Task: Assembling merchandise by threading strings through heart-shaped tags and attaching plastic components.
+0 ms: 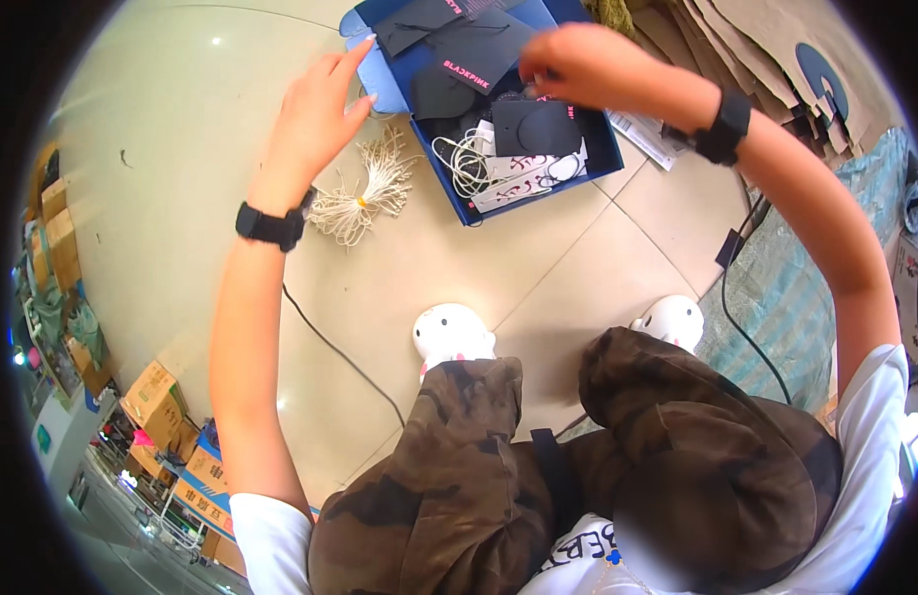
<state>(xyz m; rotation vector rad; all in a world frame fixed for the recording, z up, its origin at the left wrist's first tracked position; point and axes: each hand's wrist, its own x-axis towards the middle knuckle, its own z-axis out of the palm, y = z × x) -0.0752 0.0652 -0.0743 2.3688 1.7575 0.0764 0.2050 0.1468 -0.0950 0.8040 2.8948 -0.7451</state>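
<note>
We sit above a floor of large glossy cream tiles (181,149), their grout lines curving with the lens, and a thin black cable (340,352) snakes across it toward our knees. Small cardboard boxes (156,402) crowd the lower left edge; flattened brown cardboard sheets (736,50) fan out at the upper right, beside a blue-green woven sack (791,297).

On the tiles ahead lies a shallow blue cardboard box (603,149), open, filled with matte black paper tags (479,45), white printed tags (523,174) and a coil of white cord (464,164). Just left of the box rests a bundle of cream string loops (365,193), cinched at its middle and frayed out at both ends.

Our left hand (315,114) hovers over the box's left edge, fingers loose and spread, holding nothing, a black band on the wrist. Our right hand (573,64) is curled over the box's far side, fingertips pinched down among the black tags; we cannot tell exactly what it grips. It too wears a black wristband (727,127).

Below, camouflage trousers (459,476) cover our knees, and two rounded white slippers (451,335) rest on the tile.
</note>
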